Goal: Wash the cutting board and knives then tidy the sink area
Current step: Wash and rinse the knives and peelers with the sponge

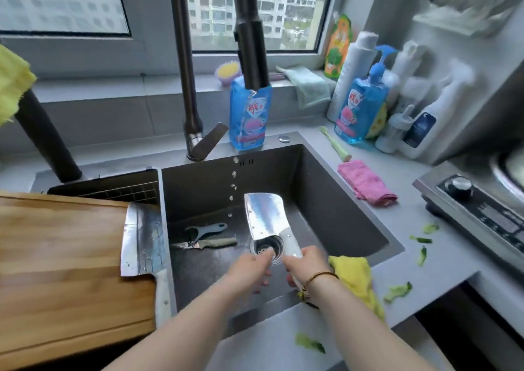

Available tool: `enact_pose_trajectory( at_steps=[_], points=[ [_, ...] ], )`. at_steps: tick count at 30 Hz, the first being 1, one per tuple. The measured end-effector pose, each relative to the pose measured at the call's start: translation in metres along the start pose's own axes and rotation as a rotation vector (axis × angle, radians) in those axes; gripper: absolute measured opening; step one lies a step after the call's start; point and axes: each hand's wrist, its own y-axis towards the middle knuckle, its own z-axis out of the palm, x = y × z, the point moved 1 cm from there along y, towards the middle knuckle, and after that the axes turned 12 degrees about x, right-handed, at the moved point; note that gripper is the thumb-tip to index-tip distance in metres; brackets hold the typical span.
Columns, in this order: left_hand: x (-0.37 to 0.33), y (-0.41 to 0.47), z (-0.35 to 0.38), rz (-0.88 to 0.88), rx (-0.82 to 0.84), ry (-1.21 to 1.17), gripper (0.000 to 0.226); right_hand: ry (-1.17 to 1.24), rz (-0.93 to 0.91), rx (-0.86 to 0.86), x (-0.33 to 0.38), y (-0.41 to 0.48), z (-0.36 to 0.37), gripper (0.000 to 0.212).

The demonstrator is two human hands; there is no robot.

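Observation:
My right hand [304, 265] grips the white handle of a cleaver [262, 214], blade pointing away over the sink [326, 189] near the drain. My left hand [251, 268] hovers beside the handle with relaxed fingers, holding nothing. A few drops fall from the faucet [252, 58] just left of the blade. A second cleaver [144, 240] lies on the wooden cutting board [62, 257], which rests over the left part of the sink. In the basin lie a peeler [205, 229] and a small knife [207, 243].
A yellow cloth [357, 280] hangs on the sink's right rim, a pink cloth [365, 183] lies on the counter behind it. Blue soap bottles [249, 115] and white bottles [425, 109] stand at the back. Green peel scraps [397, 291] dot the counter near the stove [470, 209].

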Motion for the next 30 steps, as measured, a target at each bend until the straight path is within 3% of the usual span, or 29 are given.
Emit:
enact_pose_trajectory(
  at_steps=[1,5,9,16,20,23,26,30],
  points=[
    [-0.006,0.001,0.007,-0.054,0.046,-0.15,0.04,0.017,-0.011,-0.014,0.0,-0.005,0.002,0.029],
    [-0.021,0.009,0.02,-0.041,0.19,-0.294,0.048,0.074,-0.044,-0.061,-0.004,-0.017,0.004,0.04],
    [-0.032,0.012,0.034,-0.021,0.157,-0.249,0.024,0.068,-0.082,-0.074,-0.008,-0.024,0.0,0.033],
    [-0.049,0.015,0.047,0.043,0.122,-0.24,0.018,0.005,-0.197,-0.039,-0.009,-0.045,-0.033,0.03],
    [-0.054,0.013,0.047,0.047,0.08,-0.101,0.011,-0.032,-0.227,-0.021,-0.012,-0.063,-0.041,0.031],
    [-0.056,0.013,0.042,0.08,0.079,-0.102,0.011,-0.116,-0.243,-0.156,-0.023,-0.076,-0.063,0.028],
    [-0.054,0.011,0.039,0.06,0.099,-0.211,0.013,-0.247,-0.143,-0.369,-0.041,-0.081,-0.09,0.041],
    [-0.045,0.007,0.038,0.05,0.129,-0.178,0.015,-0.383,0.114,-0.248,-0.056,-0.078,-0.093,0.068]
  ],
)
